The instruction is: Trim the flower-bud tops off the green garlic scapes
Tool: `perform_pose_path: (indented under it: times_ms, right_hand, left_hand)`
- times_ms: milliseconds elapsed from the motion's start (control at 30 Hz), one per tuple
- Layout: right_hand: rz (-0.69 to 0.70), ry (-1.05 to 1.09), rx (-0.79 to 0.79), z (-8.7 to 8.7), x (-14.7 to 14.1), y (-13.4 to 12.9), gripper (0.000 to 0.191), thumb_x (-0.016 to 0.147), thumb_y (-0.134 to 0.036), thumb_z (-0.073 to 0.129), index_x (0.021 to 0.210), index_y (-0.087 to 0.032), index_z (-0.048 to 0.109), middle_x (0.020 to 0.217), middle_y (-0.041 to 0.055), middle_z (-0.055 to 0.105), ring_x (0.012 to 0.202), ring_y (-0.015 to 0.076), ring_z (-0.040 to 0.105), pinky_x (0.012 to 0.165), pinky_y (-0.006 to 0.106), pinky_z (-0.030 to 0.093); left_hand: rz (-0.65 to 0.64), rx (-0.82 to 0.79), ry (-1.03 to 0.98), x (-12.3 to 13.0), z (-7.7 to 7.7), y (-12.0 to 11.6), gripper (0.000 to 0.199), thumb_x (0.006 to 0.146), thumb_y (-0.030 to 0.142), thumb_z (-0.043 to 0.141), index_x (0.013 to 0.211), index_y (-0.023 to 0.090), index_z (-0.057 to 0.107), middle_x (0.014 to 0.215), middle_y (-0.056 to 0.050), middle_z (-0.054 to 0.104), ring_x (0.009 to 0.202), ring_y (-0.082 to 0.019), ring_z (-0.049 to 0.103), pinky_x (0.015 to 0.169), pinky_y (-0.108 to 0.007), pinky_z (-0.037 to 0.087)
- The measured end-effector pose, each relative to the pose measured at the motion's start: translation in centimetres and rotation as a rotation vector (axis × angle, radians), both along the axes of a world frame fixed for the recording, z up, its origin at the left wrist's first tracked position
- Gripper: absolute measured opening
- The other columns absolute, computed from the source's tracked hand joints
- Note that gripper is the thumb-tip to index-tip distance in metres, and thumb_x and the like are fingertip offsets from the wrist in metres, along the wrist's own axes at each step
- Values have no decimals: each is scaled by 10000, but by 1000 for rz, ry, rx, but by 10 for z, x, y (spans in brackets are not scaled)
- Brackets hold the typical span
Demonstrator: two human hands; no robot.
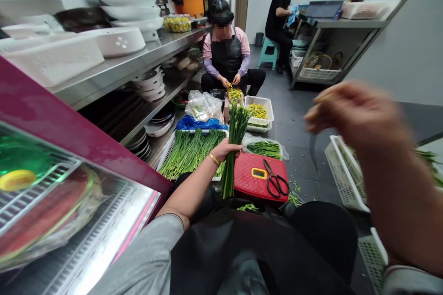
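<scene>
My left hand (224, 149) is wrapped round an upright bunch of green flowering chives (236, 125), buds at the top. My right hand (363, 110), blurred by motion, is raised at the right with its fingers pinched together. A thin greyish strip (313, 153) hangs below those fingers; what it is I cannot make out. Just right of the bunch, black-handled scissors (273, 180) lie on a red quilted box (246, 186). Left of it, more long green chive stems (188, 152) fill a white basket (166, 151).
A person (226, 50) opposite handles yellow flowers beside a white basket (271, 111). Another person (278, 18) sits farther back. White baskets (348, 184) stand at my right. A steel shelf (138, 62) with dishes and a glass-fronted cabinet (79, 193) line the left.
</scene>
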State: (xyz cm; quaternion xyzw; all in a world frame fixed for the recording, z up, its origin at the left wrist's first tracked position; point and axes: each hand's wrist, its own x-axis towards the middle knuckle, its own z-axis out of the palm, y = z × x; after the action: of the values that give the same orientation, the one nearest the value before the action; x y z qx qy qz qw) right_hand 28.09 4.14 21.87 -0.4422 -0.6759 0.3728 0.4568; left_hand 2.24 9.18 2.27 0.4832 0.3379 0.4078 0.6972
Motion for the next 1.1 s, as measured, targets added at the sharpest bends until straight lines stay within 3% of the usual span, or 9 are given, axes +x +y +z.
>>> perform_pose_path:
  times_ms: [100,167,467,533,633,733,833,900,1100]
  right_hand:
    - [204,1,-166,-39,-49,6,396,661,-522,755,731,-158,614,610,35,642,515,115,593,506,261,513]
    - [244,24,-202,-56,-67,16,383,647,-496,756,724,-144,625,576,14,614,505,93,569,499,234,495]
    - [130,35,-104,-73,-64,48,351,683,-451,734,779,-127,639,599,9,605,474,89,550,461,231,464]
    - [38,-17,6,-76,-59,49,324,721,-419,707,858,-130,654,645,22,624,514,106,569,491,251,478]
    - [-217,-96,340,-74,-52,40,250,793,-353,644,957,-165,666,789,50,660,649,132,608,590,277,496]
    - [-215,-268,523,-71,-55,25,162,835,-331,609,874,-193,685,788,47,666,690,145,608,649,288,481]
    - [-93,-455,407,-78,-68,19,168,769,-327,692,834,-174,668,646,18,635,585,142,570,603,282,438]
    - [-112,-510,301,-86,-76,22,210,716,-315,735,829,-161,646,591,-1,610,528,133,533,569,271,404]
    - [-134,-402,201,-103,-77,31,149,740,-287,669,677,-181,584,572,-2,593,526,131,531,555,255,380]
  left_hand:
    - [-76,37,-67,5,3,-3,383,548,368,807,705,98,585,756,-108,697,474,-75,508,447,-215,380]
    - [-128,27,-115,7,4,-9,393,545,371,810,704,105,569,824,-145,716,481,-81,519,454,-221,396]
    - [-255,-49,-109,6,11,-33,502,530,414,832,847,78,636,572,-53,642,462,-115,544,467,-225,391]
    - [-210,-49,-111,9,14,-34,464,516,408,843,766,84,626,523,-18,593,470,-103,531,507,-233,409]
    - [-146,-64,-87,16,21,-35,447,513,440,843,623,119,551,487,11,539,512,-120,561,592,-277,463]
    - [-86,-89,-30,24,27,-39,470,523,462,832,607,141,499,488,35,510,490,-108,541,559,-273,450]
    - [-4,-51,-1,31,29,-42,448,553,440,812,659,150,487,486,64,483,430,-65,455,481,-234,380]
    - [23,-12,32,34,27,-44,422,576,419,794,667,155,478,480,67,481,425,-63,448,471,-230,370]
    - [75,-21,96,40,25,-47,372,556,309,785,699,161,475,502,70,506,428,-67,471,479,-230,392]
